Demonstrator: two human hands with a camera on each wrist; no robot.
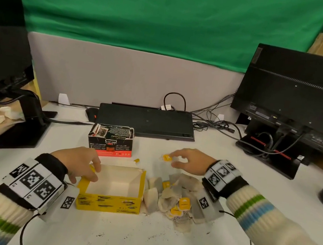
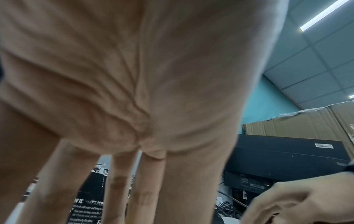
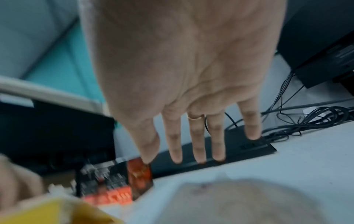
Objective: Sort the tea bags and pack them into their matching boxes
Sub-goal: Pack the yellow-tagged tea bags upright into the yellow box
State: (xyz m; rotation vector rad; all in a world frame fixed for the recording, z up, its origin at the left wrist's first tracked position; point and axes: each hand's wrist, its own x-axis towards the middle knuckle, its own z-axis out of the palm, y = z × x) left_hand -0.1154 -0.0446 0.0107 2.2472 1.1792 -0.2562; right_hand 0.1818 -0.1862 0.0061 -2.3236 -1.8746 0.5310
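An open yellow tea box [image 1: 108, 202] stands near the table's front, its inside bare. My left hand [image 1: 82, 163] grips the box's left rim and flap, fingers curled over the edge. Behind it stands an open black-and-red tea box [image 1: 111, 142], also seen blurred in the right wrist view [image 3: 114, 184]. A pile of pale tea bags with yellow tags [image 1: 177, 199] lies right of the yellow box. Above the pile my right hand [image 1: 184, 160] pinches a tea bag by its yellow tag [image 1: 167, 157]. The left wrist view is mostly filled by my left hand's palm [image 2: 134, 91].
A black keyboard [image 1: 146, 121] lies upside down behind the boxes, with a mouse [image 1: 91, 111] at its left. Monitors stand at the left [image 1: 5, 46] and right [image 1: 298, 90], cables [image 1: 213, 122] between them. Tea crumbs speckle the white table [image 1: 142, 238] near its front edge.
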